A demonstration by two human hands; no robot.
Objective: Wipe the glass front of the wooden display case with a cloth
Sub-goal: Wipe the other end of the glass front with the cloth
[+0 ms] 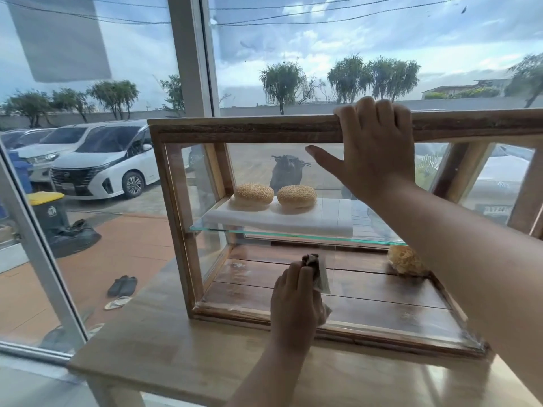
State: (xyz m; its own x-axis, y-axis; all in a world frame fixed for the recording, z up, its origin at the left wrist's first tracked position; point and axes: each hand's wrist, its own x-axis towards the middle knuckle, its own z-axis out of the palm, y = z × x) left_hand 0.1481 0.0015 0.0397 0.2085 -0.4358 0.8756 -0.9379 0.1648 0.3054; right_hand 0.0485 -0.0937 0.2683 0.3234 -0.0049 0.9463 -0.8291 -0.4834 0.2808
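The wooden display case (176,207) stands on a light wooden table, its glass front (249,274) facing me. My left hand (296,301) presses a small crumpled cloth (318,274) against the lower part of the glass, near the bottom frame. My right hand (373,151) grips the case's top wooden rail, fingers over the top and thumb stretched left across the glass. Inside, two sesame buns (254,195) lie on a white board on the glass shelf.
A pale pastry (407,261) sits on the case floor at the right. The table (164,348) ends at left near a large window (132,69) with a white frame. Outside are parked cars, a bin and sandals.
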